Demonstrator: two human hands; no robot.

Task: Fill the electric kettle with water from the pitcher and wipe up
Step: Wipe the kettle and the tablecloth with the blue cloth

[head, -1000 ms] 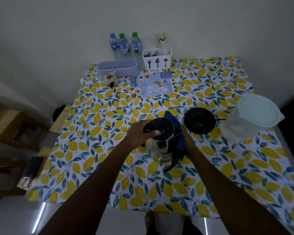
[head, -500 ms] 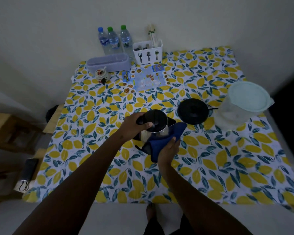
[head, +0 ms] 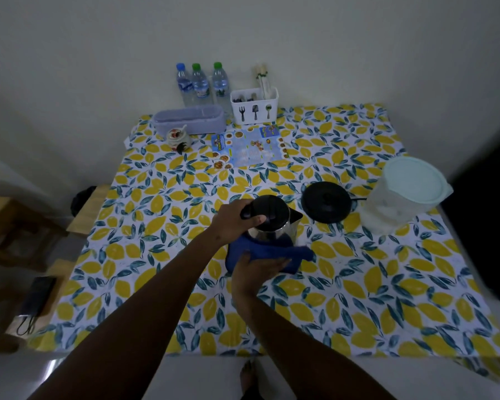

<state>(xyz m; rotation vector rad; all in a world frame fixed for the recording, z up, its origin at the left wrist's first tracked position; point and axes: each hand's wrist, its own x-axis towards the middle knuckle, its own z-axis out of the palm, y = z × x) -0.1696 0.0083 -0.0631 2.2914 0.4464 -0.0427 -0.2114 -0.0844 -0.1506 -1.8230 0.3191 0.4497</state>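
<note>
From my head camera, my left hand [head: 233, 219] is wrapped around the black handle of the kettle [head: 273, 219], fingers curled shut over it. The kettle, steel-bodied with a black lid, is near the middle of the table [head: 387, 284], which wears a cloth printed with yellow lemons and teal leaves. I cannot tell whether the kettle is lifted or resting. My right hand [head: 256, 268] lies just in front of the kettle, palm down and fingers stretched flat, pressing a blue cloth [head: 271, 254] that bunches against the kettle's base.

Just right of the kettle sits its round black base [head: 326, 201], and further right the clear pitcher [head: 401, 194] with a pale lid on. Behind the kettle lies a blue printed sheet [head: 250, 150] with food pictures; its writing is too small to read. Beyond that, at the wall, stand three water bottles [head: 202, 83] with labels I cannot make out, a white cutlery holder [head: 254, 106] marked with fork, spade and spoon symbols, a lilac tray [head: 189, 121] and a small painted jar [head: 179, 137].
</note>
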